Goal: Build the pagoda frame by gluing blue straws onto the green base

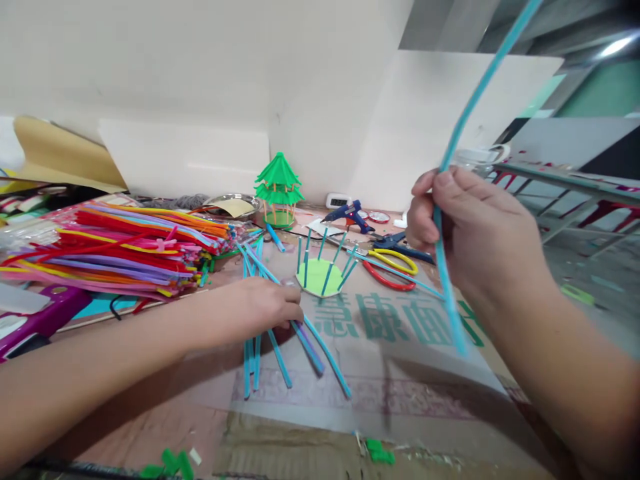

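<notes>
Pinched between the thumb and fingers of my right hand (480,227), a long light-blue pipe cleaner (470,110) is raised at the right, its lower end hanging below the hand. My left hand (263,307) is closed over several loose blue pipe cleaners (280,357) on the table, a purple one (311,350) among them. Its fingertips are partly hidden. Just beyond lies a light-green round base (320,277) with several blue posts standing around its edge. Farther back stands a small green tiered pavilion (279,190).
A large heap of coloured pipe cleaners (135,250) fills the left side, near a purple tool (40,320). Behind the green base are a blue glue gun (347,215), red-and-yellow-handled scissors (395,267), pliers (400,243) and a small clock (339,200). Green scraps (380,451) lie in front.
</notes>
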`<state>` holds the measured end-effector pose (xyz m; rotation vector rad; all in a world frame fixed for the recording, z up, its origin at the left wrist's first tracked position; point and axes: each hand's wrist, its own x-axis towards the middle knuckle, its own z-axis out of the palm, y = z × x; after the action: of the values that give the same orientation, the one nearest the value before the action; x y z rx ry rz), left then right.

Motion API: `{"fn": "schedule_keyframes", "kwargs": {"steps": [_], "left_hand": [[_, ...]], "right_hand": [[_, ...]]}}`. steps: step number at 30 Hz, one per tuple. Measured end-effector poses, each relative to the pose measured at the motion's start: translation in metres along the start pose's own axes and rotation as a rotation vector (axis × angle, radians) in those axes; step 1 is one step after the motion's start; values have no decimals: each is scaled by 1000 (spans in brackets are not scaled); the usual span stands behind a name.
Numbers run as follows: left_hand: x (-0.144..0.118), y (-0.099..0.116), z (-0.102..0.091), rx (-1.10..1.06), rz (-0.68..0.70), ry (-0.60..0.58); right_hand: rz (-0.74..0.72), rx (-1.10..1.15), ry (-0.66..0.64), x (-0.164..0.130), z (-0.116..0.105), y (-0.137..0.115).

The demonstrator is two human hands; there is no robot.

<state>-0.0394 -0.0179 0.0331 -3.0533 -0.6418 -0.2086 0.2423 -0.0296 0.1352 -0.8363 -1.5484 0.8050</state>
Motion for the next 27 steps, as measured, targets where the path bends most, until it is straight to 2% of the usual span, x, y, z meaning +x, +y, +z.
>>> {"fn": "schedule_keyframes", "kwargs": {"steps": [2,6,8,10,13,18,20,21,23,27], "left_hand": [[1,-2,1,-1,7,-46],[2,-4,-12,-111,-28,-141],[1,-5,-18,-123,-71,-136],[1,-5,-23,-95,-92,-81],[0,-2,-31,-107,-65,-32],[0,-4,-41,-343,-89,-118],[1,-8,-42,-379,-81,-99],[1,-9,-42,-363,-62,-43],[1,-8,-43,-264,-21,188],[-1,7,-63,-1,12,871]], "right_hand": [[23,9,-12,2,-1,3],[52,84,-48,5,-3,11],[61,109,-63,5,-3,14],[63,111,-70,5,-3,15],[55,74,-79,4,-4,15],[45,49,-96,2,-2,11],[47,45,-104,2,-1,10],[49,43,-108,1,-1,9],[54,40,-113,1,-1,9],[52,32,-110,1,-2,8]]}}
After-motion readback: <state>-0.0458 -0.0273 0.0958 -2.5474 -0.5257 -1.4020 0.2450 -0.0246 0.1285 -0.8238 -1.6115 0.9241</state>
